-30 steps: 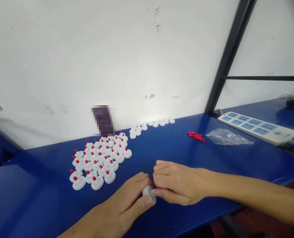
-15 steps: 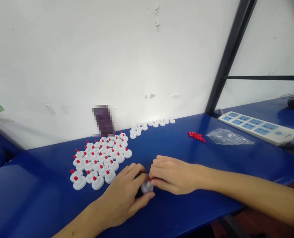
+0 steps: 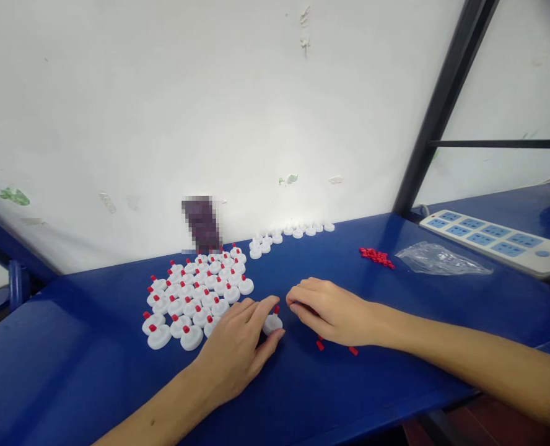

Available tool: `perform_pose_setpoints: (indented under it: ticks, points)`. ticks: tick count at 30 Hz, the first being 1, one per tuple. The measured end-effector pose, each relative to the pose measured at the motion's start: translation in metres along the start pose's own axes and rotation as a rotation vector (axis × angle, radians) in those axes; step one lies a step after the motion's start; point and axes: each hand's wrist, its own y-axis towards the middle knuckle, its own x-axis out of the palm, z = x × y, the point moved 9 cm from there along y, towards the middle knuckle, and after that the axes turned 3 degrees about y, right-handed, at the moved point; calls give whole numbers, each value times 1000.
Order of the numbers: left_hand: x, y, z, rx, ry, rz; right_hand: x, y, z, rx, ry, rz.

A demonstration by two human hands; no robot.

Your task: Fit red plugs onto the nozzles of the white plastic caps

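My left hand (image 3: 240, 337) is around a round white plastic cap (image 3: 273, 323) on the blue table, thumb and forefinger on either side of it. A small red tip (image 3: 276, 310) stands upright on that cap. Just to the right, apart from the cap, is my right hand (image 3: 328, 310), its fingers curled in against the thumb; whatever they may hold is hidden. Below its palm lie loose red tips (image 3: 353, 351). Left of my left hand spreads a cluster of white caps with red tips (image 3: 191, 337), some partly covered by the hand.
White caps without red tips (image 3: 298, 232) line the wall. A pile of red tips (image 3: 377, 257) lies at the right, beside a clear plastic bag (image 3: 442, 259) and a long power strip (image 3: 502, 238). A pixelated dark object (image 3: 203, 223) leans on the wall; a dark metal post (image 3: 435, 118) rises behind.
My right hand has come off the cap, and the upright red tip now shows on it. Loose red tips have come into view under my right hand. The view has shifted slightly.
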Motion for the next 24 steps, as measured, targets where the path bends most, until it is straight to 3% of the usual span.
perform_pose_setpoints:
  ticks: [6, 13, 16, 21, 24]
  points:
    - [5, 0, 3, 33, 65, -63, -2, -1, 4, 23, 4, 42]
    - [-15, -3, -2, -39, 168, 190, -5, 1, 11, 80, -112, -24]
    - [-26, -5, 11, 34, 117, 231, -3, -1, 12, 83, -183, -85]
    - [-15, -12, 57, 355, -107, -31, -1, -4, 18, 138, -297, -131]
    - [-2, -13, 58, 298, -133, -182, 2, -3, 24, 154, -293, -159]
